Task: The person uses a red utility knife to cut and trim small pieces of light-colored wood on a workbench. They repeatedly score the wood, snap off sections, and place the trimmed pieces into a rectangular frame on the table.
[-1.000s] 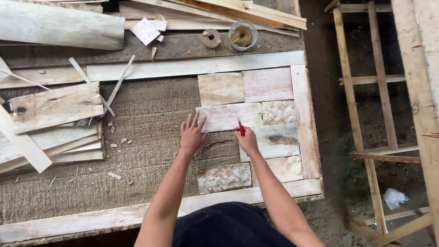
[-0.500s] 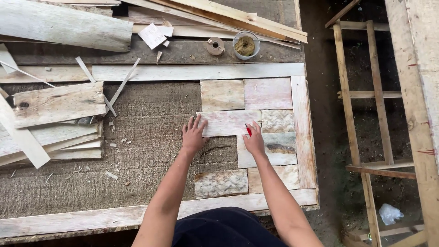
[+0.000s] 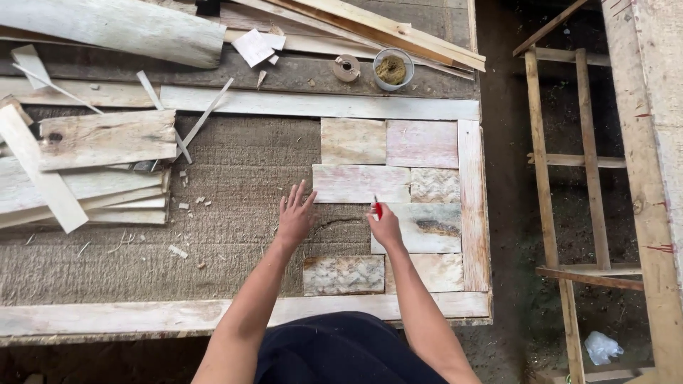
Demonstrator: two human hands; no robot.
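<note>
My left hand (image 3: pixel 294 217) lies flat with fingers spread on the rough burlap-like surface (image 3: pixel 235 171), its fingertips just touching the left end of a whitewashed wooden piece (image 3: pixel 359 183). My right hand (image 3: pixel 385 226) is closed around a small red pencil (image 3: pixel 378 208), its tip at the lower edge of that same piece. Several pale wooden pieces (image 3: pixel 421 144) are laid like tiles inside a white wooden frame (image 3: pixel 472 206); one patterned piece (image 3: pixel 343 274) lies near the front.
A pile of weathered planks (image 3: pixel 99 142) lies at the left. A roll of tape (image 3: pixel 346 68) and a small pot (image 3: pixel 392 69) stand at the back, among long boards (image 3: pixel 384 28). A wooden ladder-like frame (image 3: pixel 569 178) is at the right over dark ground.
The view has shifted slightly. My right hand has slid a little down and to the right along the whitewashed piece's lower edge. My left hand stays spread in the same spot.
</note>
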